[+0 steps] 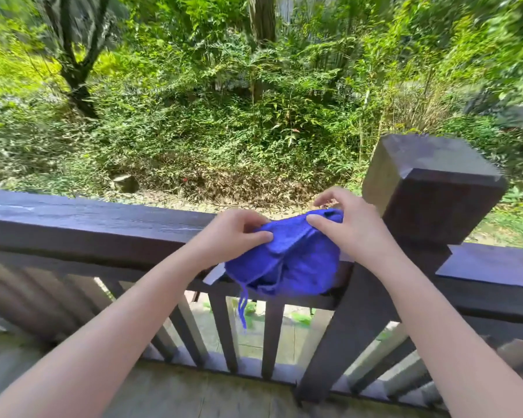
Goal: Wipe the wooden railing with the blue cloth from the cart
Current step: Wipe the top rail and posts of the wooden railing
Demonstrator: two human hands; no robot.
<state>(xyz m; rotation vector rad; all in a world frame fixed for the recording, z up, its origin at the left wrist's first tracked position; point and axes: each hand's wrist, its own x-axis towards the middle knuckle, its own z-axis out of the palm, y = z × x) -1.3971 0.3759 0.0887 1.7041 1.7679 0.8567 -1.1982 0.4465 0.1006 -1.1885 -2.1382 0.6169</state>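
Note:
The blue cloth (296, 260) is bunched and draped over the dark wooden railing (88, 224), just left of a thick square post (429, 188). A loose blue thread hangs from its lower edge between the balusters. My left hand (239, 233) pinches the cloth's left upper edge between thumb and fingers. My right hand (347, 224) grips the right upper part, thumb on top, fingers curled over the far side. The cart is not in view.
The rail continues to the right of the post (492, 267). Vertical balusters (221, 333) stand below it, above a grey plank deck (163, 393). Beyond the railing lies a slope of green shrubs and trees (224, 101).

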